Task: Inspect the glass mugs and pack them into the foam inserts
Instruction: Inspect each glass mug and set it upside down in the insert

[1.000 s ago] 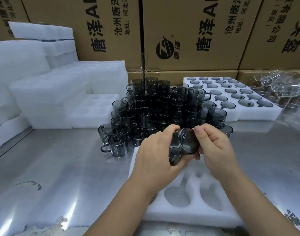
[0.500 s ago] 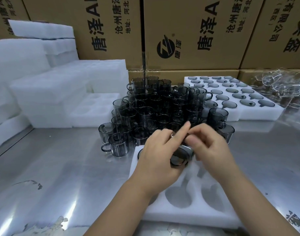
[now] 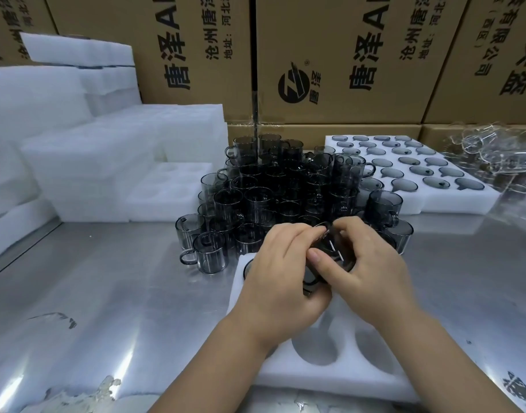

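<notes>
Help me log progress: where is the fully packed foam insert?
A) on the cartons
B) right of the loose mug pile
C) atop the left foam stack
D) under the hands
B: the packed insert lies right of the loose mugs, a mug in every visible pocket; the near insert has empty pockets.

Bright, even overhead light throws white glare streaks across the metal surface (image 3: 106, 281) at lower left and washes out detail in the foam stacks (image 3: 76, 162). The wide lens bows the cardboard boxes (image 3: 330, 49) toward the edges, and the clear glassware (image 3: 494, 156) at far right looks smeared and soft.
</notes>
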